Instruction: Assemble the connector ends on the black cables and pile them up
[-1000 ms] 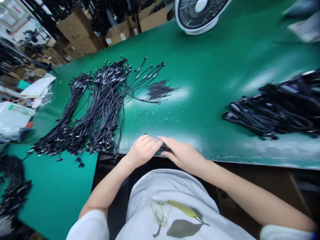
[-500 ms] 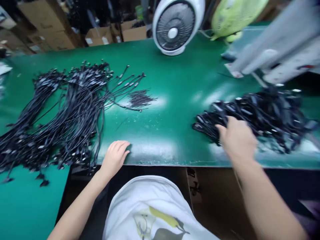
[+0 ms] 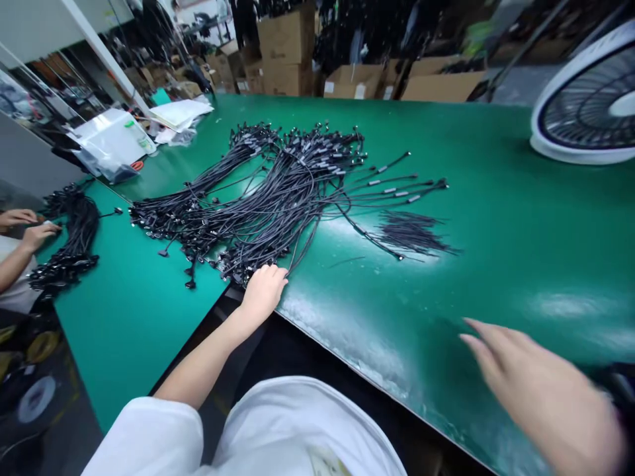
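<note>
My left hand (image 3: 262, 291) is at the front edge of the green table, against the lower right end of a large pile of black cables (image 3: 278, 205). Its fingers are curled together and pointed down among the cable ends; whatever is under them is hidden. My right hand (image 3: 536, 383), blurred, hovers over the table at the lower right. Its fingers are stretched out and the thumb stands apart, with nothing in between. A small heap of short thin black strips (image 3: 411, 233) lies right of the cables. A dark bundle (image 3: 622, 390) shows partly at the right edge.
The green table (image 3: 496, 264) meets a second green tabletop (image 3: 119, 317) at the left. There, another person's hands (image 3: 32, 228) work beside a black cable bundle (image 3: 74, 231). A white fan (image 3: 560, 155) stands at the right. Cardboard boxes (image 3: 285, 49) are stacked behind.
The view has swung left. My right hand has come away from the folded cable bundles on the right and opened. My left hand has moved onto the ends of the cable pile.
</note>
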`<state>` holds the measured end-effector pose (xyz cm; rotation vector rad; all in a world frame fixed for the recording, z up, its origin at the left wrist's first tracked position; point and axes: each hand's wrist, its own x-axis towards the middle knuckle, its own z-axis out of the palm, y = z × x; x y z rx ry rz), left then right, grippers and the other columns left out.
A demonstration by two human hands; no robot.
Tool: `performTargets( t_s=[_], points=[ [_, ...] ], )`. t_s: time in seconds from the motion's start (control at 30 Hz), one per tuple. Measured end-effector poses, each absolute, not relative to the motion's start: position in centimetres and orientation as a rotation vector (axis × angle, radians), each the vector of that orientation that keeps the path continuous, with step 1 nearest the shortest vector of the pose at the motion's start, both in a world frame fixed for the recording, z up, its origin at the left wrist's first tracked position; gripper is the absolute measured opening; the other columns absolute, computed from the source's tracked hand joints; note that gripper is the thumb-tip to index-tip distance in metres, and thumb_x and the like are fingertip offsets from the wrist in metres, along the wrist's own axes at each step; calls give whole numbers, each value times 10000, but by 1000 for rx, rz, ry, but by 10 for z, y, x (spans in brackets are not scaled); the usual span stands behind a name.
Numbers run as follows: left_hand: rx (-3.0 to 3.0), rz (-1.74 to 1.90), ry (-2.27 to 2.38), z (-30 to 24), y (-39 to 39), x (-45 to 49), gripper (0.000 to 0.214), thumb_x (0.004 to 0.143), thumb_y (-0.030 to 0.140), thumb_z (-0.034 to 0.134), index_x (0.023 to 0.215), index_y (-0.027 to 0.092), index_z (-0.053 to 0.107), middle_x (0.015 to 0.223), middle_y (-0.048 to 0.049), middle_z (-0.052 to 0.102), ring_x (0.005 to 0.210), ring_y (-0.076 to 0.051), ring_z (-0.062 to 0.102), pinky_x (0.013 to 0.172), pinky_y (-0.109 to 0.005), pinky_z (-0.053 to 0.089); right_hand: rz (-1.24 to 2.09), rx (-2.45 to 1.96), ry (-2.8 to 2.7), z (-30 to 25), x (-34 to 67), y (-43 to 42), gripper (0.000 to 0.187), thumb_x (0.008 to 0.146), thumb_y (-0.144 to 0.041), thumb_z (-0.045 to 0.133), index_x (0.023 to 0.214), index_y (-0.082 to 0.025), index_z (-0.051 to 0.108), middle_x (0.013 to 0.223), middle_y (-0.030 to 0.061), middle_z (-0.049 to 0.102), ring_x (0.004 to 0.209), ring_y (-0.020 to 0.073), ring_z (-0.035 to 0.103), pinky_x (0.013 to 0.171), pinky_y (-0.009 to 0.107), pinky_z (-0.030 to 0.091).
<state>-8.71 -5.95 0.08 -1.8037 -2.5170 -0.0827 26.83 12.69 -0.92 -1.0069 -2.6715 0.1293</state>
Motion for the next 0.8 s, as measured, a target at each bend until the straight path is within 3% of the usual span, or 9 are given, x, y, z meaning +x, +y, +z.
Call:
performTargets(
  t_s=[0.13, 0.3, 0.47, 0.6, 0.7, 0.8],
  points=[
    [-1891, -290, -2403, 17, -55, -101, 301, 980, 313, 375, 1144, 169, 583, 1015, -76, 645, 915, -205, 557, 817, -326, 442, 328, -719, -2828, 6, 174, 123, 405, 976, -407, 318, 1050, -206, 662, 1034, 71, 698, 837, 227, 680, 717, 376, 546],
    [-1627, -114, -2454, 41, -14, -182, 336, 960, 244, 415, 1273, 160, 506, 1149, -133, 594, 1019, -248, 517, 833, -367, 409, 409, -430, -2932, 37, 57, 139, 338, 984, -301, 350, 1075, -198, 660, 1042, 65, 684, 925, 200, 660, 796, 330, 525],
    [-1745, 105, -2537, 28, 33, -247, 172, 900, 133, 478, 995, 133, 622, 1070, -151, 594, 1048, -273, 494, 817, -373, 408, 278, -315, -2892, 49, -38, 161, 344, 967, -171, 350, 1185, -184, 617, 1143, 86, 649, 1038, 196, 611, 868, 303, 483],
    [-1827, 53, -2471, 26, 40, -253, 117, 886, 135, 493, 920, 154, 604, 1033, -122, 602, 1013, -253, 505, 835, -376, 412, 40, -256, -2887, 40, -95, 189, 380, 914, -141, 460, 1284, -162, 546, 1299, 127, 572, 1164, 229, 540, 940, 354, 436],
    [-1947, -326, -2431, 51, 27, -256, 84, 903, 180, 483, 927, 191, 562, 1008, -67, 616, 994, -208, 520, 880, -347, 418, -64, -230, -2981, 42, -120, 213, 246, 850, -129, 559, 1075, -165, 653, 1113, 108, 669, 1083, 234, 580, 980, 394, 394],
    [-1920, -822, -2420, 86, 9, -264, 87, 918, 236, 452, 892, 206, 530, 954, -39, 620, 946, -183, 542, 881, -324, 420, -67, -283, -2911, 76, -125, 222, 243, 903, -121, 442, 992, -149, 667, 954, 96, 696, 960, 208, 611, 942, 365, 412]
  ],
)
